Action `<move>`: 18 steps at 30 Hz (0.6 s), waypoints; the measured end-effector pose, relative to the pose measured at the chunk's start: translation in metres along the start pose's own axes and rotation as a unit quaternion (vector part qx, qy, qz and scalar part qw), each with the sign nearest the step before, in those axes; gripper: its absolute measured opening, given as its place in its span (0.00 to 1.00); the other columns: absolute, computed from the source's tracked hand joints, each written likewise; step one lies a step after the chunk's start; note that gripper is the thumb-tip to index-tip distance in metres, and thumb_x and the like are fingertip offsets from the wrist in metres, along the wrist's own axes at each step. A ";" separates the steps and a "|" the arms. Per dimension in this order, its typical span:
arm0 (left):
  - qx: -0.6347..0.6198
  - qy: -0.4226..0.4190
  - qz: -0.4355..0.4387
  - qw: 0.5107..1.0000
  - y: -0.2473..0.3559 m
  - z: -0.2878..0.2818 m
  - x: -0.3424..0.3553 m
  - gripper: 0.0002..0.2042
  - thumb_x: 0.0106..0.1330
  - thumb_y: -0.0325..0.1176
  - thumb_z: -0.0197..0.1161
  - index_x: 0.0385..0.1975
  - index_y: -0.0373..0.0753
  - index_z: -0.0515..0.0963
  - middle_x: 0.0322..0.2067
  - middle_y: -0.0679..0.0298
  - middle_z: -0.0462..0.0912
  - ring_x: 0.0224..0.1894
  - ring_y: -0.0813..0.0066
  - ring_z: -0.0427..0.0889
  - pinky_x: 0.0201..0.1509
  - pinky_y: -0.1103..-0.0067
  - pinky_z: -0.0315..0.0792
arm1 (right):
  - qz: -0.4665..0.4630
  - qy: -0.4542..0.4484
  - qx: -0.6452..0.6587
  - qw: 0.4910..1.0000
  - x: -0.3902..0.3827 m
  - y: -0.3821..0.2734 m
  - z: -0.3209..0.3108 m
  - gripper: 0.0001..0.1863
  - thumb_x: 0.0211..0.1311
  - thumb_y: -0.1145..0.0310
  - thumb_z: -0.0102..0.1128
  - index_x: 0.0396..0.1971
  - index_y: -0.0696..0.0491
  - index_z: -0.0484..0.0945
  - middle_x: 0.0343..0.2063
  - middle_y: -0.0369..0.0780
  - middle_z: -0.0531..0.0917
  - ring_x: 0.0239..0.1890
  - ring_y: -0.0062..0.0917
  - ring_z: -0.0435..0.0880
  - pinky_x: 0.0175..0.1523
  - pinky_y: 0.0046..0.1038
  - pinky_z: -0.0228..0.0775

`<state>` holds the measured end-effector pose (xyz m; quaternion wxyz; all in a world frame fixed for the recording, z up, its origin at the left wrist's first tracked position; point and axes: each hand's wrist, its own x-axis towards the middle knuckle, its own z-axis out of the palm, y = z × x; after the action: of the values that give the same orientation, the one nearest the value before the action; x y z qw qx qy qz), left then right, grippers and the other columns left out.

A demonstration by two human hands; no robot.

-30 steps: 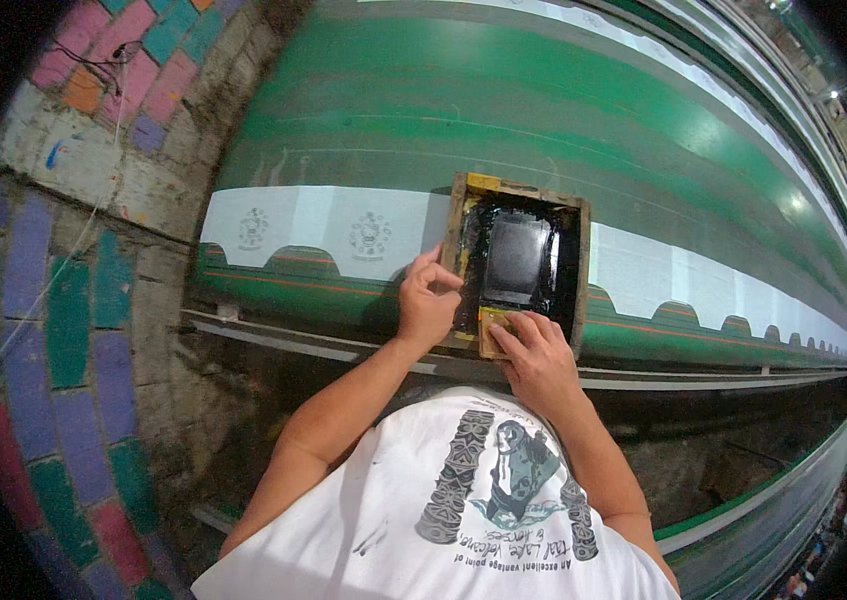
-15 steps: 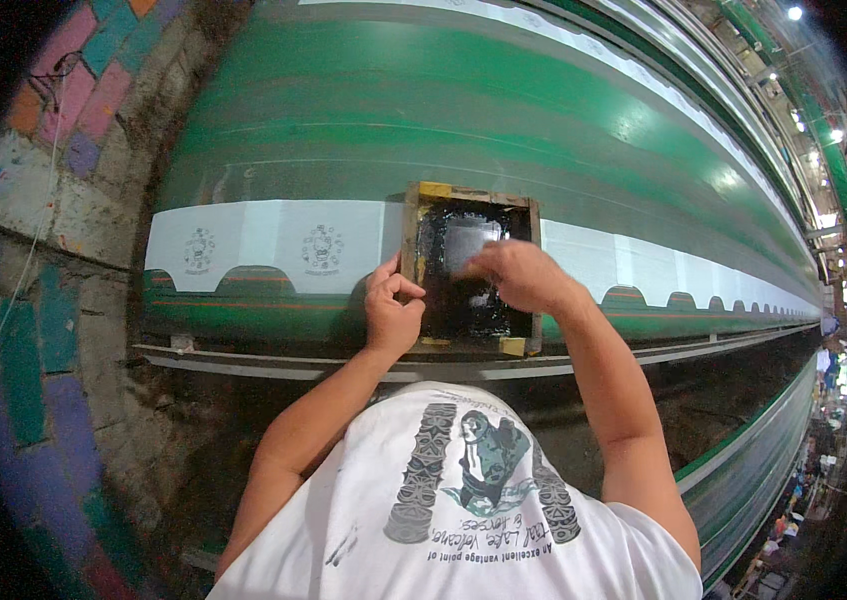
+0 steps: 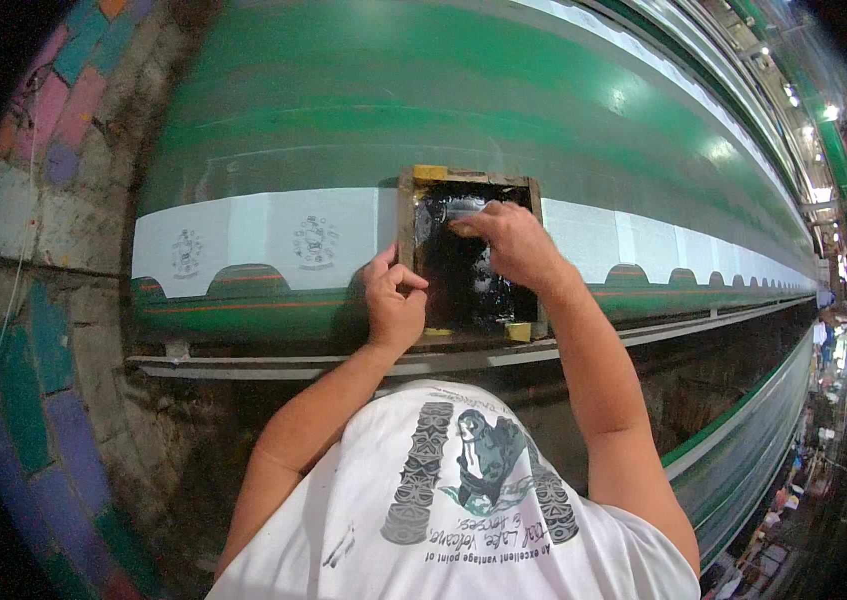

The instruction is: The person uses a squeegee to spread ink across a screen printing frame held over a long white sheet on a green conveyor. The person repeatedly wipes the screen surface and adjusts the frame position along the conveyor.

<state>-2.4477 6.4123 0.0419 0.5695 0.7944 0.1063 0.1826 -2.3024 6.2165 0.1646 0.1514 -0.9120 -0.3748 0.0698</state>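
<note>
A wooden screen printing frame (image 3: 535,215) lies on the strip of white fabric pieces (image 3: 583,240), its inside covered with wet black ink (image 3: 463,290). My left hand (image 3: 396,303) grips the frame's left side, thumb and finger curled near the inner edge; some fingertips are hidden by the wood. Inside the far half of the frame, my right hand (image 3: 518,243) is closed on a small squeegee (image 3: 463,227), mostly hidden by the fingers and tilted over the ink. Left of the frame, two fabric pieces carry dark printed designs (image 3: 315,243).
The long green printing table (image 3: 363,100) stretches to the far right, with a metal rail (image 3: 243,370) along its near edge. Another fabric strip (image 3: 633,50) lies on its far side. At left stands a wall of painted blocks (image 3: 73,430). A second table (image 3: 743,470) is at right.
My right hand and the squeegee have moved away from me, toward the frame's far end. My left hand stays at the frame's left side. The whole view has shifted slightly.
</note>
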 end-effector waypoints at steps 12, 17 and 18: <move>-0.006 -0.005 0.011 1.000 0.003 -0.003 0.001 0.07 0.55 0.16 0.69 0.28 0.38 0.83 0.71 0.42 0.78 0.72 0.42 0.76 0.78 0.59 0.65 | 0.030 0.007 0.030 0.999 -0.102 -0.079 0.020 0.30 0.55 0.84 0.65 0.59 0.49 0.88 0.50 0.42 0.88 0.54 0.44 0.85 0.63 0.44 0.77; 0.012 -0.009 0.018 1.000 0.000 -0.001 0.003 0.08 0.54 0.17 0.69 0.29 0.39 0.84 0.71 0.41 0.80 0.71 0.42 0.78 0.77 0.59 0.68 | 0.044 -0.009 0.039 0.998 -0.121 -0.085 0.020 0.30 0.56 0.78 0.71 0.62 0.51 0.86 0.55 0.42 0.86 0.59 0.43 0.83 0.67 0.45 0.75; 0.028 -0.007 0.027 0.999 0.001 -0.001 0.003 0.08 0.53 0.17 0.70 0.29 0.39 0.84 0.71 0.41 0.80 0.70 0.42 0.79 0.77 0.59 0.68 | 0.035 0.003 0.056 0.998 -0.127 -0.083 0.021 0.30 0.56 0.77 0.73 0.62 0.51 0.86 0.56 0.43 0.86 0.61 0.44 0.82 0.68 0.46 0.74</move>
<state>-2.4452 6.4142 0.0439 0.5427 0.8138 0.0862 0.1891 -2.4521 6.1876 0.1733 0.2013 -0.9149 -0.3372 0.0929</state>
